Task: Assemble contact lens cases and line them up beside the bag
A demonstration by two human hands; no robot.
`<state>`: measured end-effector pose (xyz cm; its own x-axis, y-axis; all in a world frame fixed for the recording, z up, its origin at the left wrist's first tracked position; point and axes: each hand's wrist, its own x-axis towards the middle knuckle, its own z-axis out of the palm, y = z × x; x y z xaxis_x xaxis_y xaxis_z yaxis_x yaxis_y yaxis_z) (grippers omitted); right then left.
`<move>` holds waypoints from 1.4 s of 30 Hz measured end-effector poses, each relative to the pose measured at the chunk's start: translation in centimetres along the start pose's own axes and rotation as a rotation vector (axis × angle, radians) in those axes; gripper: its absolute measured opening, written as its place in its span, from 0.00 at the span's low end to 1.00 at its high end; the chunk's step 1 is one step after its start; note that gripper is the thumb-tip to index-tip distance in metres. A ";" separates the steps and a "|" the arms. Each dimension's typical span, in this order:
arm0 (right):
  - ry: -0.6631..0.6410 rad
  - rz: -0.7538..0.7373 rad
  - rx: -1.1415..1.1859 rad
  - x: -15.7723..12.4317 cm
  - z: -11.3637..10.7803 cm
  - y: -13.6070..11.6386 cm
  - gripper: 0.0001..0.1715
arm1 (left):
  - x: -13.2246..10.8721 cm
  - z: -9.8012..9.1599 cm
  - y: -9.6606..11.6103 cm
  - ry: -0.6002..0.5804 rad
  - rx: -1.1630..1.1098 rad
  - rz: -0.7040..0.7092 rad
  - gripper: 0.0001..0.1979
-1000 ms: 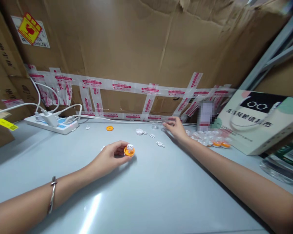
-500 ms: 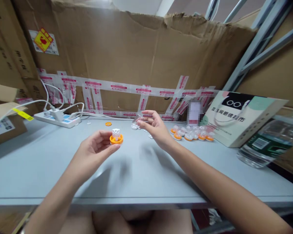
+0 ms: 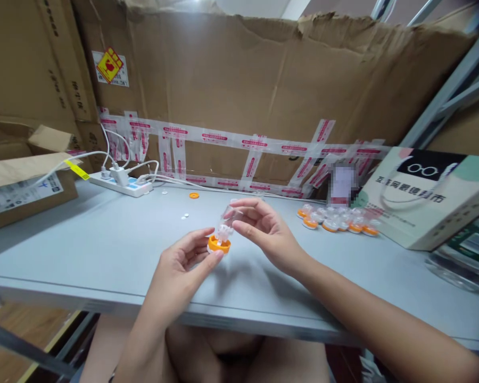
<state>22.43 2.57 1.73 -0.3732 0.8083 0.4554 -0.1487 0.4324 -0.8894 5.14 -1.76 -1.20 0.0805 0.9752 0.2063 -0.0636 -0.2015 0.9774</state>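
My left hand (image 3: 183,266) grips a round orange base (image 3: 219,244) with a white lower edge between thumb and fingers, just above the table. A small white plastic piece (image 3: 224,232) stands up from the middle of the base. Pinched in my right hand (image 3: 269,229) is a clear plastic cover (image 3: 227,214), tilted close over the white piece. Whether the cover touches the base I cannot tell. To the right sits a cluster of similar orange-and-white pieces with clear tops (image 3: 335,220). Behind my left hand lie an orange ring (image 3: 194,196) and small white bits (image 3: 186,215).
A white power strip (image 3: 139,190) with cables lies at the back left beside an open cardboard box (image 3: 27,186). On the right stand a paper bag (image 3: 415,213) and a plastic bottle (image 3: 459,260). A large taped carton (image 3: 223,80) walls off the back.
My right hand has come nearer with the clear cover from the back of the table, bringing it over the base in my left hand. The camera view has swung slightly left.
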 end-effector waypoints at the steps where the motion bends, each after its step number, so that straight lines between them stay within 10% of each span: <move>1: -0.020 0.007 0.002 -0.1 0.2 0.1 0.14 | 0.0 0.0 0.0 0.007 -0.007 0.010 0.18; 42: -0.043 0.034 -0.012 -0.4 0.7 0.7 0.12 | -0.1 0.2 0.2 0.029 0.039 0.078 0.09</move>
<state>21.82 2.26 0.86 -0.4169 0.8049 0.4222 -0.1247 0.4095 -0.9037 5.28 -1.89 -1.00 0.0482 0.9585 0.2809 -0.0297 -0.2797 0.9596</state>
